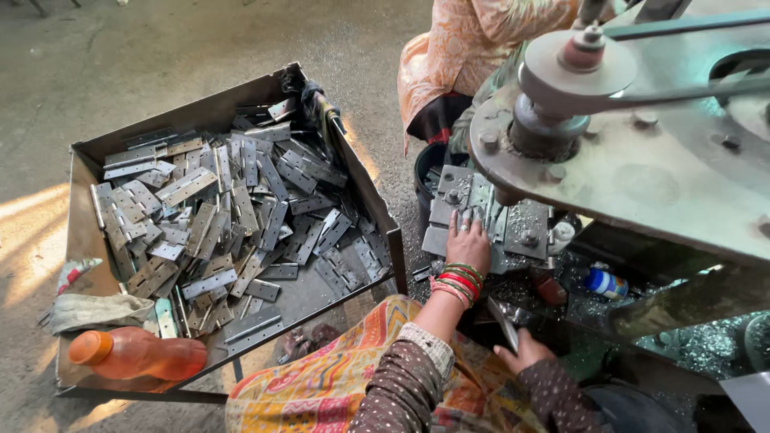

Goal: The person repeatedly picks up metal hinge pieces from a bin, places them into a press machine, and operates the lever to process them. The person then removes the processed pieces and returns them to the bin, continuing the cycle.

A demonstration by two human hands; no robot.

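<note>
Rough grey concrete floor [160,48] is seen all around the work place, lit by sun at the left edge. On it a wide, low sheet-metal tray [80,232] is set close by the person's left side, so that its load lies within arm's reach. It is heaped with flat grey steel hinge plates [233,208], thrown in loosely and lying at every angle. At the tray's near corner an orange plastic bottle [132,357] is laid on its side beside a crumpled grey rag [96,309], both kept to the edge, apart from the heap.

To the right a heavy grey press machine [642,152] with a round pulley [573,68] overhangs a small steel die block [489,220], around which bright metal chips are scattered. The left hand [469,244], wearing red and green bangles, is laid flat on that block, fingers spread forward under the machine's head; a piece seems to be pressed into place there, though what lies under the fingers cannot be told. The right hand [523,351] is held low near the lap and is closed around one narrow steel hinge strip [504,325], kept upright as if in readiness.

Beyond the machine another person in a pale orange patterned garment [473,48] is seated. A small blue-and-white bottle [603,282] lies among the chips.
</note>
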